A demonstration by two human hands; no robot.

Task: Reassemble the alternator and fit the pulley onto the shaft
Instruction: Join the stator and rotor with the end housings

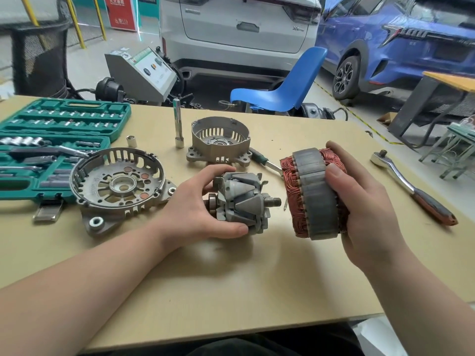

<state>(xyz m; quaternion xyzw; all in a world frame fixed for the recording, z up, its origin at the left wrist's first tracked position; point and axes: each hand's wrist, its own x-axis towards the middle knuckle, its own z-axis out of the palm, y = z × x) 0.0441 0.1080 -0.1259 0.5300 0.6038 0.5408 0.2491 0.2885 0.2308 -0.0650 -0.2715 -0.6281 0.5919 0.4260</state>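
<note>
Head view looks down on a tan tabletop [231, 278] with both forearms reaching in from the near edge; the left hand [203, 206] comes from the lower left, palm turned toward the right, fingers curled over the top of the rotor [241, 201] and thumb pressed under its near side, so it grips the rotor just above or at the tabletop; the rotor's long axis lies roughly level, left to right, its threaded shaft end [273, 201] pointing right toward the stator [314, 194], the opposite end tucked into the palm; the right hand [359, 201] comes from the lower right, fingers wrapped round the far and right side of the stator and thumb laid across its grey laminated band, holding it on edge with the copper windings showing on both faces; the stator's open bore faces left toward the shaft, the two parts near but apart.

Behind the rotor stands a deep housing half [221, 142], open side up; left of the left hand lies a shallower end frame [118, 183]; a green socket case [51, 140] sits at the far left; a ratchet [411, 186] lies right of the right hand.
</note>
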